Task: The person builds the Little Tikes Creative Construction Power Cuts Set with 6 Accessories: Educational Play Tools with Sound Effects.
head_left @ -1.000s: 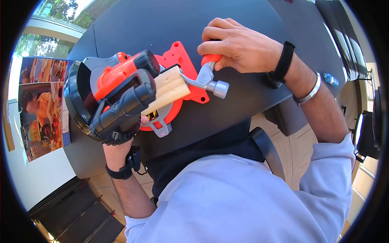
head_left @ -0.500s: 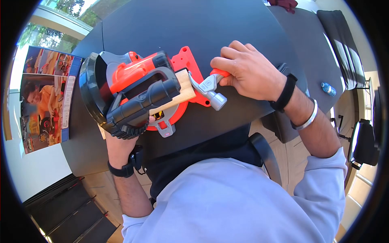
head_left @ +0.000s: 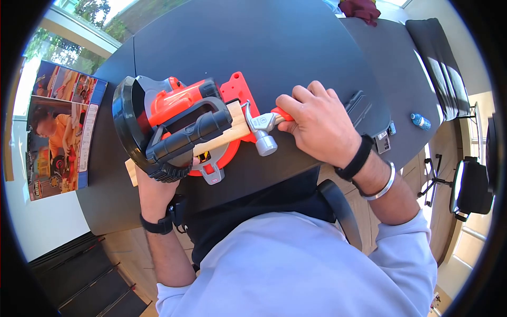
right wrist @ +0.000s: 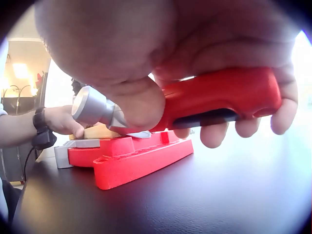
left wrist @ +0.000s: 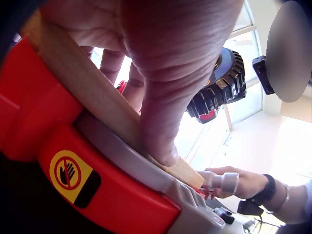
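Observation:
A wooden plank (head_left: 240,120) lies across the base of a red, grey and black toy miter saw (head_left: 179,100). My left hand (head_left: 155,194), partly hidden by the saw in the head view, grips the plank. In the left wrist view the thumb (left wrist: 163,126) presses on its near side, with fingers behind it. My right hand (head_left: 322,124) holds a toy claw hammer (head_left: 262,127) by its red handle (right wrist: 219,97). The grey claw is right at the plank's right end, and the striking face points toward my body.
An illustrated box (head_left: 63,132) stands at the left by the window. The saw's red base plate (head_left: 240,87) rests on the dark table (head_left: 296,47). A water bottle (head_left: 420,121) lies on its side at the right, and dark red cloth (head_left: 360,10) is at the far edge.
My right hand has come nearer my body, swinging the hammer's handle round while its claw stays at the plank's end. The plank has slid left and now sticks out past the saw.

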Motion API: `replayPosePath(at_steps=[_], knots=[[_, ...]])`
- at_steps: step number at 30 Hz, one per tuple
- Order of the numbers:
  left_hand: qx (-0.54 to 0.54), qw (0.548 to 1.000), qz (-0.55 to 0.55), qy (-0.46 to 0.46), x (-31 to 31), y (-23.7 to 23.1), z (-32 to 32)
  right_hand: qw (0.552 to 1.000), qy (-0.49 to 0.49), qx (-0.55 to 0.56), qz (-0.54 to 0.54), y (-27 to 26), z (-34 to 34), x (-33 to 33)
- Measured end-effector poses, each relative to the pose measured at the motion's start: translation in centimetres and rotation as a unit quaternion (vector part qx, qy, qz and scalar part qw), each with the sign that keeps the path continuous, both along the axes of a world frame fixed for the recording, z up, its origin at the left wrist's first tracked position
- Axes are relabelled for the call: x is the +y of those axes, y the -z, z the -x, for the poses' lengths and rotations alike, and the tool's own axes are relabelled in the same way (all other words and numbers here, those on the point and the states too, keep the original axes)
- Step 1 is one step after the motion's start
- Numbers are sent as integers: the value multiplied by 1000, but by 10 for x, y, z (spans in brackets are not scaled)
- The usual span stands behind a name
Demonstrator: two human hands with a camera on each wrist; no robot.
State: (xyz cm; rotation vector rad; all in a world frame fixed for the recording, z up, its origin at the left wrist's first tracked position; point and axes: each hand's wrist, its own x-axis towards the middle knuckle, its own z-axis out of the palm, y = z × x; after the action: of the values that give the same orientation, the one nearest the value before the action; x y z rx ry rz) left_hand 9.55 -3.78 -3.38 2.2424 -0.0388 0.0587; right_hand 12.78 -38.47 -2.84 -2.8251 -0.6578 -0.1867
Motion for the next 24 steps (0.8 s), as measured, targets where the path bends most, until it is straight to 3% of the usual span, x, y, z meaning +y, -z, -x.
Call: replayPosePath(at_steps=[8,24], knots=[[-27,1000,3,4,2,5,0,994,106,4,-13,1,26,19],[-36,999,2,18,5,11,-5,977,212,21,2,3,46,45]])
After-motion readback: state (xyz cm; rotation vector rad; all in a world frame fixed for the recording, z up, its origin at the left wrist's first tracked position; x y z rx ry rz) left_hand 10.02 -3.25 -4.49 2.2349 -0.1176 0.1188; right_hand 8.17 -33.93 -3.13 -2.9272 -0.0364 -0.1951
